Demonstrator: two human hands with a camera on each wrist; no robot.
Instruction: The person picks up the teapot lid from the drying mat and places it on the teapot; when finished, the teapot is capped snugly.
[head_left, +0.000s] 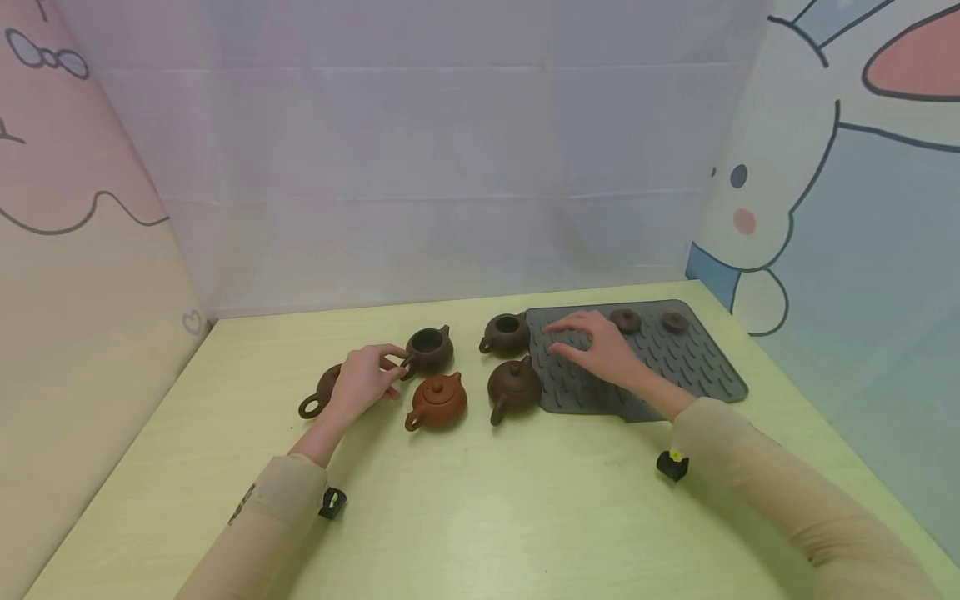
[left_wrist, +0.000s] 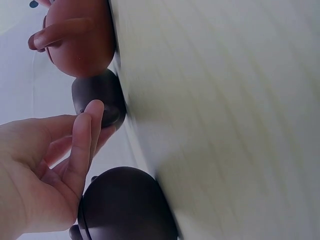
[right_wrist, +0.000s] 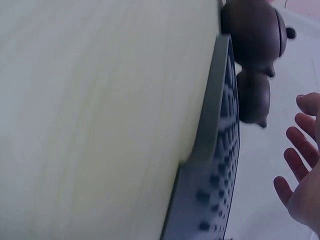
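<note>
In the head view, my left hand (head_left: 365, 379) pinches the handle of a dark brown teapot (head_left: 431, 353) that has no lid on. That teapot (left_wrist: 92, 90) is partly behind my fingers in the left wrist view. A lidded reddish teapot (head_left: 439, 403) sits just in front of it. Another dark teapot (head_left: 328, 385) is partly covered by my left hand. Over the left part of the grey ridged mat (head_left: 697, 367) hovers my right hand (head_left: 600, 350), fingers apart and holding nothing. Nearest to it are a lidless dark teapot (head_left: 507, 337) and a lidded dark teapot (head_left: 515, 387).
Two small dark lids (head_left: 626, 321) lie on the mat's far side, the right one (head_left: 675, 322) nearer its edge. The pale yellow table (head_left: 465, 517) ends at a white cloth (head_left: 450, 208) behind. Printed side walls stand left and right.
</note>
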